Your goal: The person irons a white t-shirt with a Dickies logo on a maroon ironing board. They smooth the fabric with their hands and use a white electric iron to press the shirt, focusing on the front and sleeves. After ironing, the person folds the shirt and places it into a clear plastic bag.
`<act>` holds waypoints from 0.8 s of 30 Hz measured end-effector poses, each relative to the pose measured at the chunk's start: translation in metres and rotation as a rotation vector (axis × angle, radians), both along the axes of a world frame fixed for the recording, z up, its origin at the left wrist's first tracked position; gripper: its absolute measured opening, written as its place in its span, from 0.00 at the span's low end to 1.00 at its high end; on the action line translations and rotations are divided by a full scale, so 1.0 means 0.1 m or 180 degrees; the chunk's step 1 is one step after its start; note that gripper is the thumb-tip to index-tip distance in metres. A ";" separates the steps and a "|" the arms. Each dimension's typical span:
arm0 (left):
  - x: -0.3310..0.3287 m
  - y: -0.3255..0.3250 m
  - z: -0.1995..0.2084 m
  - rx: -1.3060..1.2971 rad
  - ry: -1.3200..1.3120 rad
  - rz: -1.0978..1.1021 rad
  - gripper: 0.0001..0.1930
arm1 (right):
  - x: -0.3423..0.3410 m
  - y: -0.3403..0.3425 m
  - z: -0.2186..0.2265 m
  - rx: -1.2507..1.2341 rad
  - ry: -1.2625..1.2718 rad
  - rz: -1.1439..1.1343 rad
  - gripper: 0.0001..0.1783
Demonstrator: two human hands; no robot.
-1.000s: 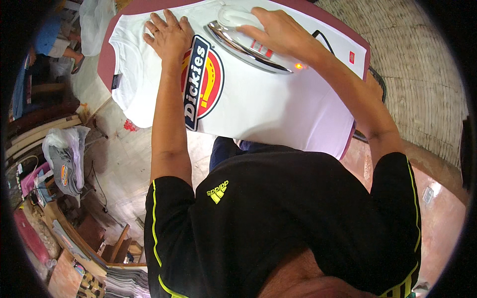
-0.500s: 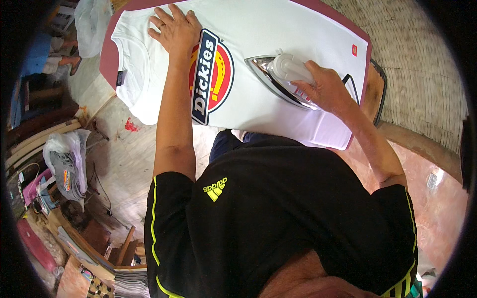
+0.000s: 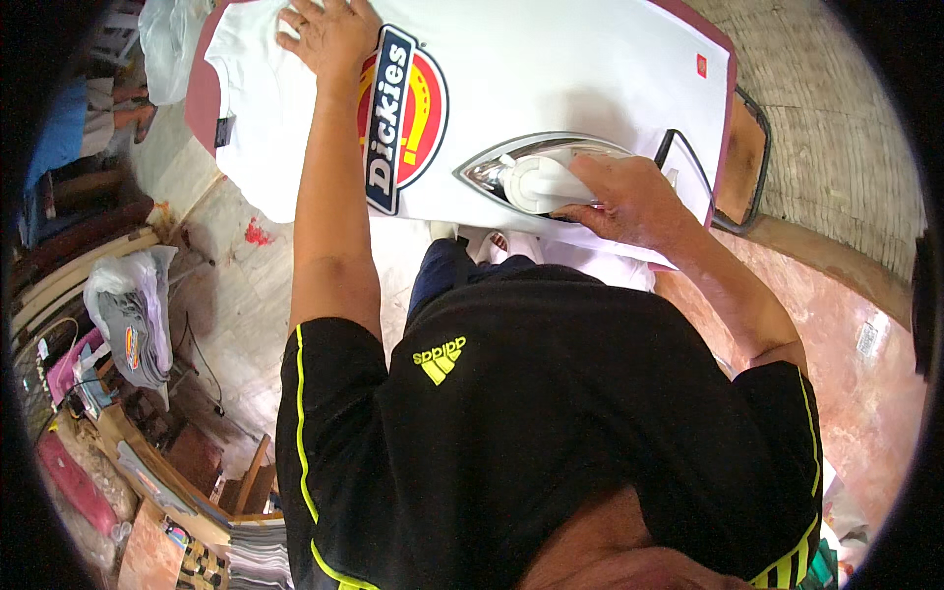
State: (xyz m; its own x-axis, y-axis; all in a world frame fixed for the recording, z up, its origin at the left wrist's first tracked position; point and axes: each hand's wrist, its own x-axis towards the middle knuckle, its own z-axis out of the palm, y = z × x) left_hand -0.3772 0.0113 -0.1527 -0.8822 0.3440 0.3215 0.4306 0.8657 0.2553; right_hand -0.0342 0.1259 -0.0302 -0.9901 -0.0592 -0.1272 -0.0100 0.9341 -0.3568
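A white T-shirt (image 3: 531, 74) with a large red, yellow and navy print lies spread over a maroon ironing board (image 3: 204, 106). Its neck end points left, and its lower edge hangs over the board's near side. My left hand (image 3: 334, 37) rests on the shirt beside the print, fingers spread and nothing held. In my right hand (image 3: 634, 202) is the handle of a clothes iron (image 3: 539, 184). The iron lies on the shirt near the board's close edge, its pointed tip toward the print. Part of its handle is hidden by my fingers.
A black cord or wire loop (image 3: 688, 147) rises behind the iron at the right. Plastic-wrapped grey garments (image 3: 138, 320) stand at left, above a stack of folded cloth (image 3: 258, 556). Another person's legs (image 3: 133, 108) show at far left. Woven matting (image 3: 816, 128) lies beyond the board.
The iron has slid left and toward me, and its tip has turned more to the left. My left hand stays on the shirt, and the whole view has shifted slightly.
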 end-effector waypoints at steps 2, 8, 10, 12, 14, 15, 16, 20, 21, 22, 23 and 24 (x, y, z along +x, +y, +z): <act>-0.10 0.01 -0.02 0.0176 0.0090 -0.0129 0.34 | 0.01 0.08 0.00 0.0142 -0.0007 -0.0026 0.27; -0.18 -0.06 -0.18 0.0321 0.0082 -0.0185 0.34 | -0.44 0.85 -0.01 0.0280 0.0475 -0.0545 0.26; -0.16 -0.04 -0.15 0.0255 0.0000 -0.0174 0.34 | -0.65 1.21 -0.02 0.0532 0.0707 -0.0827 0.26; -0.15 -0.02 -0.12 0.0211 -0.0067 -0.0187 0.34 | -0.86 1.61 -0.12 0.0654 0.1317 -0.0845 0.28; -0.13 -0.02 -0.08 0.0061 -0.0122 -0.0142 0.35 | -1.06 1.77 0.15 0.0785 0.1078 -0.1128 0.25; -0.13 -0.02 -0.08 0.0003 -0.0098 -0.0146 0.35 | -1.15 1.85 0.17 0.0540 0.1022 -0.1310 0.25; -0.13 -0.04 -0.09 -0.0052 -0.0082 -0.0134 0.35 | -1.26 1.91 0.19 0.0296 0.0959 -0.1473 0.25; -0.17 -0.09 -0.15 0.0081 0.0043 -0.0125 0.36 | -1.39 1.73 0.29 0.0017 0.0805 -0.2087 0.26; -0.12 0.04 -0.10 0.0208 0.0187 -0.0231 0.34 | -1.31 1.92 0.10 0.0462 0.1109 -0.1878 0.27; -0.09 0.09 -0.07 0.0160 0.0463 -0.0371 0.33 | -1.18 1.91 -0.05 0.0449 0.1318 -0.1778 0.27; -0.07 0.15 -0.04 0.0126 0.0747 -0.0510 0.32 | -1.06 1.87 -0.17 0.0450 0.1533 -0.1675 0.27; -0.05 0.18 -0.01 0.0081 0.1040 -0.0622 0.31 | -0.98 1.81 -0.19 0.0435 0.1753 -0.1547 0.27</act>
State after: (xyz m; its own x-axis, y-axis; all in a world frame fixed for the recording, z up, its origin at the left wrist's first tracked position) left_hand -0.3821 0.0297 -0.1542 -0.6502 0.4840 0.5856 0.6492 0.7544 0.0974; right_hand -0.1326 0.3067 -0.0489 -0.8232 0.3823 0.4198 0.2718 0.9145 -0.2998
